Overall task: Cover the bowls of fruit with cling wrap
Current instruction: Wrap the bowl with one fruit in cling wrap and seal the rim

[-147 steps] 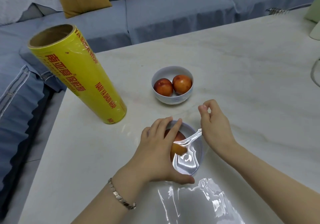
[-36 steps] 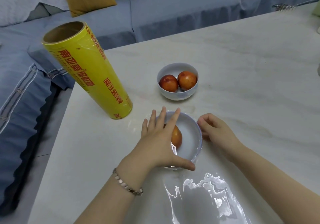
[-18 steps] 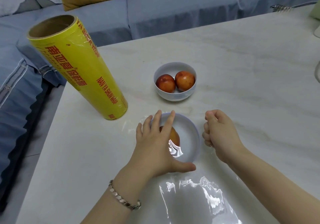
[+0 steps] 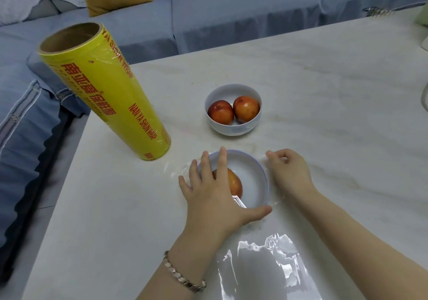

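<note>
One blue sofa (image 4: 231, 10) runs along the far side of the pale counter (image 4: 324, 79). One yellow roll of cling wrap (image 4: 104, 91) stands on end near the counter's left edge, with its cardboard core open at the top. One loose sheet of cling wrap (image 4: 266, 267) lies at the counter's near edge and extends up over the near bowl (image 4: 257, 174). The far bowl (image 4: 234, 129) sits uncovered beyond it, apart from it and to the right of the roll. The left hand (image 4: 213, 195) lies flat on the covered near bowl, fingers straight and spread, thumb along the near rim. The right hand (image 4: 287, 172) rests just beside that bowl's right rim with its fingers curled at the sheet's edge; whether they pinch the sheet cannot be determined. Two red-orange fruits (image 4: 220, 112) touch each other in the far bowl. One single fruit (image 4: 235, 183) sits in the near bowl, partly under the left fingers. One metal bracelet (image 4: 185, 279) circles the left wrist.
</note>
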